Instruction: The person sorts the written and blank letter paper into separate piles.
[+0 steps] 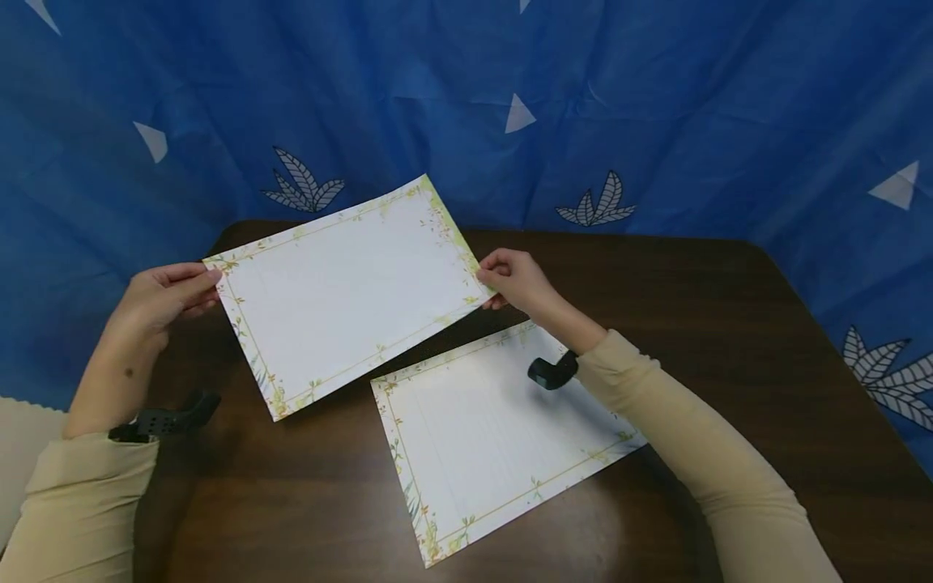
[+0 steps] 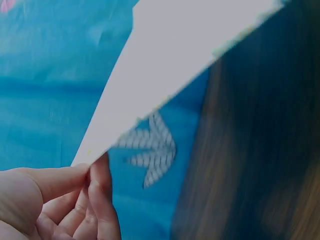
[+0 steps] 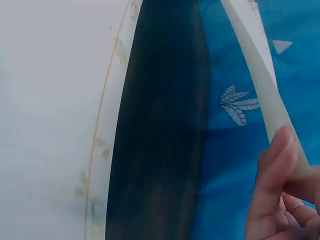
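A white sheet of paper (image 1: 350, 283) with a floral border is held up above the table, tilted. My left hand (image 1: 171, 295) pinches its left edge near the upper corner, thumb on the printed face. At the lower right corner, my right hand (image 1: 516, 282) pinches the same sheet between thumb and fingers. The left wrist view shows the sheet (image 2: 160, 60) rising from the thumb and fingers. In the right wrist view it appears nearly edge-on above the right hand (image 3: 280, 190). A second bordered sheet (image 1: 481, 437) lies on the table below, partly hidden by the right forearm.
The dark wooden table (image 1: 291, 502) has rounded back corners. Behind it hangs a blue curtain (image 1: 437, 73) with white triangles and leaf prints. Black wrist camera mounts (image 1: 552, 372) sit at both sleeve cuffs.
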Tool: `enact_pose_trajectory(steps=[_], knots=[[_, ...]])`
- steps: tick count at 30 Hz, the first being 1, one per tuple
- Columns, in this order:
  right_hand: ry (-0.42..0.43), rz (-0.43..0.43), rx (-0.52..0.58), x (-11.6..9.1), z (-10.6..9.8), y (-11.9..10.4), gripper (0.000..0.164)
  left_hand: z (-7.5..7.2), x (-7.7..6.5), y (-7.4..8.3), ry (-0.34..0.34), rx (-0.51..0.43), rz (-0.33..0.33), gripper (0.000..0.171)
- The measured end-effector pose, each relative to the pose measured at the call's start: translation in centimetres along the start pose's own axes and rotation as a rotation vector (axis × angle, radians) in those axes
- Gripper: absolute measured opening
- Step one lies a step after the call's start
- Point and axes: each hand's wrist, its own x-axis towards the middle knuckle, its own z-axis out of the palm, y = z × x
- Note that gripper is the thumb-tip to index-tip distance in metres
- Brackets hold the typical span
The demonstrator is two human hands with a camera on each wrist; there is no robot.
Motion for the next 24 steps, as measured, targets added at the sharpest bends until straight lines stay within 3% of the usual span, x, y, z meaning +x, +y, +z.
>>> enact_pose_trajectory(steps=[4,10,16,20,24], knots=[[-0.018,0.027,-0.043,2.5,2.6,0.7,0.009,-1.8,1.0,-0.4,0.021,0.154,-0.041,0.018],[-0.039,0.078,-0.095,4.3,4.9,1.8,0.009,-3.1,1.9,-1.7,-0.012,0.208,-0.121,0.02],[-0.054,0.091,-0.147,5.2,5.7,2.8,0.01,-3.2,3.0,-3.3,-0.022,0.175,-0.136,0.028],[-0.047,0.095,-0.197,5.6,6.0,3.3,0.01,-2.9,3.6,-4.1,-0.009,0.201,-0.152,0.029],[-0.037,0.089,-0.275,5.9,6.3,3.3,0.012,-2.8,4.3,-4.9,0.033,0.284,-0.144,0.009]])
